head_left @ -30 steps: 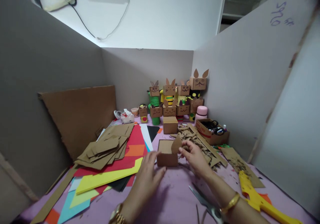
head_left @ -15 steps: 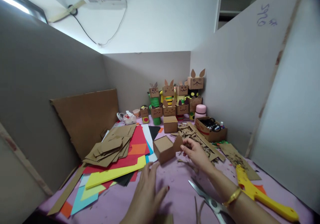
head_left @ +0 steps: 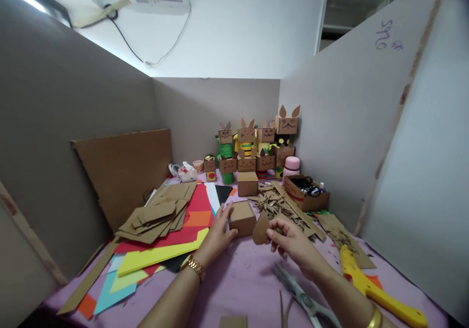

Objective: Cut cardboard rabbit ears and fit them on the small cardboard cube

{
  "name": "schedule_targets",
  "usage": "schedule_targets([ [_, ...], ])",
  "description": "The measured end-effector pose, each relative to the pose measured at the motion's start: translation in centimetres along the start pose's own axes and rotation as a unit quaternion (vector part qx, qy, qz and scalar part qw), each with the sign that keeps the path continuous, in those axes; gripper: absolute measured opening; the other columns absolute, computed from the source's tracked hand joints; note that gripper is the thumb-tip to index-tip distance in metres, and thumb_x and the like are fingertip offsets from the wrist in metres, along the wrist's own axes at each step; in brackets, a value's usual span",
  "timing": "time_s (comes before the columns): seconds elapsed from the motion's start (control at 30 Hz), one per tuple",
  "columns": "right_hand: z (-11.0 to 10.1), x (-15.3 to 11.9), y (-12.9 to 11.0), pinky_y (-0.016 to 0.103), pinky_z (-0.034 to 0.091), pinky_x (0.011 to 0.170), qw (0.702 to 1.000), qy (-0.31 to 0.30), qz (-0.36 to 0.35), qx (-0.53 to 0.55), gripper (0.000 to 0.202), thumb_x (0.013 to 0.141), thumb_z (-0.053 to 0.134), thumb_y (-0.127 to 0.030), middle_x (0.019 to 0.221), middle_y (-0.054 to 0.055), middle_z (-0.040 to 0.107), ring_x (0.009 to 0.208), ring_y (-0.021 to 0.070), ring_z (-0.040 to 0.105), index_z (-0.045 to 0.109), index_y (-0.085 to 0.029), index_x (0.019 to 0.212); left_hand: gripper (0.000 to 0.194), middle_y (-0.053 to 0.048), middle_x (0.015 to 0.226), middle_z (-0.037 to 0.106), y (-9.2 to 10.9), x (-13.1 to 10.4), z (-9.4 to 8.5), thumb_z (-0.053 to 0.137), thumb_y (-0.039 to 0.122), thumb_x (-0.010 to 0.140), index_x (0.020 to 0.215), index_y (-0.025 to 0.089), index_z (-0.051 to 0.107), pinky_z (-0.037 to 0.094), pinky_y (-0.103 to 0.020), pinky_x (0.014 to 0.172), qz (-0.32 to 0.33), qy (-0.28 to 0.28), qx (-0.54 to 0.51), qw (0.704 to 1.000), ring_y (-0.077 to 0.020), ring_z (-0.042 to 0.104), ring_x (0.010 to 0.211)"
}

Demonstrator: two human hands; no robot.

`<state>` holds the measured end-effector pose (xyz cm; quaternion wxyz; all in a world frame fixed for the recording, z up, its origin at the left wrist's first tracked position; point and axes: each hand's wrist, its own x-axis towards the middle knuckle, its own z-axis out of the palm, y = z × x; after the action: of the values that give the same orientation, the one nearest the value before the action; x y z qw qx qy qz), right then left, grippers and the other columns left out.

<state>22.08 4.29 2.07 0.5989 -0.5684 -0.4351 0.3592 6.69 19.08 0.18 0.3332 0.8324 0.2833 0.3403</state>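
A small closed cardboard box [head_left: 242, 216] sits on the purple tablecloth in front of me. My left hand [head_left: 220, 233] is against its left side, fingers along the edge and thumb at the front corner. Between thumb and fingers, my right hand [head_left: 284, 237] pinches a leaf-shaped cardboard piece [head_left: 261, 229], upright just right of the box. Below that hand lie scissors [head_left: 304, 294], partly covered by my right forearm. A small cardboard piece [head_left: 233, 322] shows at the bottom edge.
Cardboard sheets [head_left: 161, 215] and coloured paper [head_left: 161, 255] are spread on the left. Cardboard scraps [head_left: 274, 202] lie beyond my right hand. A yellow glue gun [head_left: 381, 294] and a box of cables [head_left: 311, 198] are on the right. Cardboard animal figures [head_left: 247, 142] and another box [head_left: 247, 184] stand behind.
My left hand has moved forward onto the box, which now sits turned squarer. My right hand has drawn the leaf-shaped piece nearer and lower, away from the box's side.
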Motion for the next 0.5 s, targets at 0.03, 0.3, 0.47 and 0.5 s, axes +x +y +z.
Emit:
schedule_targets([
  [0.03,0.1,-0.5,-0.2,0.018,0.030,0.040,1.000,-0.004,0.002,0.004,0.019,0.070,0.060,-0.035,0.056,-0.005,0.058,0.044,0.0076,0.048,0.054,-0.017,0.072,0.064,-0.011,0.143,0.033,0.6,-0.6,0.0,0.058,0.015,0.072,0.132,0.023,0.040,0.022,-0.043,0.108,-0.002,0.013,-0.008,1.000,-0.0271,0.023,0.135],
  [0.3,2.0,-6.6,-1.6,0.021,0.039,0.048,0.999,-0.042,-0.002,0.022,0.025,0.070,0.066,-0.039,0.055,-0.002,0.058,0.050,0.0100,0.051,0.057,-0.016,0.066,0.024,-0.003,0.070,0.064,8.6,-10.6,1.4,0.051,0.036,0.084,0.085,0.015,0.062,0.044,-0.024,0.060,-0.060,-0.062,-0.233,0.969,-0.0153,0.058,0.064],
  [0.47,3.2,-11.8,0.8,0.022,0.038,0.049,1.000,-0.024,0.016,0.002,0.031,0.081,0.053,-0.046,0.058,-0.001,0.060,0.048,0.0103,0.051,0.052,-0.017,0.068,0.030,0.000,0.056,0.060,9.1,-14.4,0.6,0.064,0.043,0.072,0.070,0.015,0.055,0.038,-0.020,0.049,-0.177,-0.054,-0.338,0.923,-0.0105,0.054,0.050],
  [0.5,3.0,-12.8,1.7,0.023,0.039,0.050,1.000,-0.007,0.013,-0.014,0.031,0.082,0.051,-0.046,0.059,0.000,0.061,0.050,0.0115,0.052,0.052,-0.018,0.068,0.033,0.001,0.055,0.061,8.9,-14.9,0.5,0.067,0.045,0.068,0.068,0.015,0.052,0.037,-0.019,0.048,-0.201,-0.041,-0.355,0.912,-0.0101,0.054,0.048],
])
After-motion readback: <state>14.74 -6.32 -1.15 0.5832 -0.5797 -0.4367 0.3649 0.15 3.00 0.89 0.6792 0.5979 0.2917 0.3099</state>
